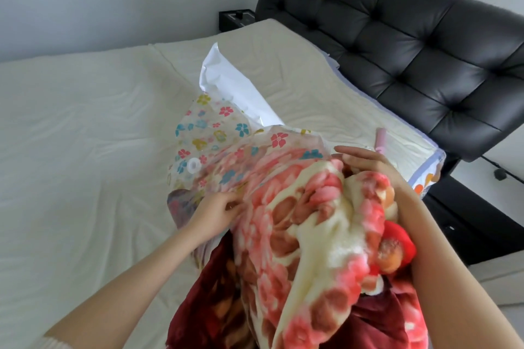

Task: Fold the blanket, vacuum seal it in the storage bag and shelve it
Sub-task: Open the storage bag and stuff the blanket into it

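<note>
Head view: on the bed (85, 122), my thick blanket (306, 235), cream with pink and red roses, sits bunched partway inside the clear flower-printed storage bag (215, 133). My left hand (218, 210) pinches the bag's edge; my right hand (365, 164) curls into the blanket's top.

The plush blanket (297, 235), cream with pink and red flowers, is bunched in a thick roll, its far end inside the mouth of the storage bag (215, 144). That clear, flower-printed bag lies crumpled, white round valve (193, 164) facing up.
</note>
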The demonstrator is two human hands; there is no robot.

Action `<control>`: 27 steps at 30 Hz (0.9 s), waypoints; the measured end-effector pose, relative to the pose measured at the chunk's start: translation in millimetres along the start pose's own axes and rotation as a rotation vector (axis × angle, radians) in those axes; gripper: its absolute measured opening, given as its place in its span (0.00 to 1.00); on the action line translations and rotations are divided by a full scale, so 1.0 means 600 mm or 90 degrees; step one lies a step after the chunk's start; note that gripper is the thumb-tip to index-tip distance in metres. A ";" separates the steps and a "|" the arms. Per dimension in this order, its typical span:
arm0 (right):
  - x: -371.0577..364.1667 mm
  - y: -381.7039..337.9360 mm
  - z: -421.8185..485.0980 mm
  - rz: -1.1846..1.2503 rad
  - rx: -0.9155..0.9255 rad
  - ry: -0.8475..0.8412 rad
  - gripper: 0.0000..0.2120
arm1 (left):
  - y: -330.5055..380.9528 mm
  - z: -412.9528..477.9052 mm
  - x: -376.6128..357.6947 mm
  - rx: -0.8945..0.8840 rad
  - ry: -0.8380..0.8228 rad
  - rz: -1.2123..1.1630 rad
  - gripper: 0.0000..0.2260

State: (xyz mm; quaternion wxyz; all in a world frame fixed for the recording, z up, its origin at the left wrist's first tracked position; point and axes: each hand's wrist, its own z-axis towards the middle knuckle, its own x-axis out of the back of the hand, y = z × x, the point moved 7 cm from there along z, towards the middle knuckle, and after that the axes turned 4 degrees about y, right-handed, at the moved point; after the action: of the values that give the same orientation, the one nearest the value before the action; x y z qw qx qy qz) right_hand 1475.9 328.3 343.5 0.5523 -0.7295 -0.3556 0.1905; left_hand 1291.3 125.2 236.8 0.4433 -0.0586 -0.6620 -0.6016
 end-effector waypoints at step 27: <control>0.058 0.020 0.070 -0.344 0.105 0.300 0.06 | -0.227 -0.187 -0.018 0.419 -0.052 -0.093 0.05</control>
State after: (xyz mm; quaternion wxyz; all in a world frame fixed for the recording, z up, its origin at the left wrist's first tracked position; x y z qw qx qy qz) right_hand 1474.9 379.9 322.6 0.7064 -0.5861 -0.3819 -0.1077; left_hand 1272.6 -1.7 115.3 0.3676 0.1112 -0.8403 -0.3826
